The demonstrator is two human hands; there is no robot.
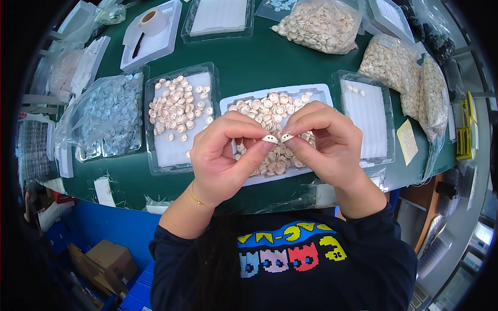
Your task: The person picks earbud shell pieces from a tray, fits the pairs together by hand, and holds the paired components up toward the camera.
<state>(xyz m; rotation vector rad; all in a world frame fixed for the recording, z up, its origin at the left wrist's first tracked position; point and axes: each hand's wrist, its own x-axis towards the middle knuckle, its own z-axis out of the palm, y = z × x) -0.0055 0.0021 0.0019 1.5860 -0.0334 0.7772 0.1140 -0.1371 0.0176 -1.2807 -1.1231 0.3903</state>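
My left hand (225, 155) pinches a small white dome-shaped piece (269, 138) between thumb and forefinger. My right hand (332, 142) pinches a second small white piece (287, 137) the same way. The two pieces are held close together, almost touching, above a white tray (321, 90) heaped with many cream-coloured round pieces. Both hands hover over the front edge of a green table (254, 62).
A clear tray (179, 155) with several cream pieces lies to the left, next to a bag of grey pieces (111, 116). A nearly bare clear tray (371, 122) sits to the right. Bags of cream pieces (319, 26), (391, 62) and white trays line the far side. Cardboard boxes (106, 259) stand on the floor.
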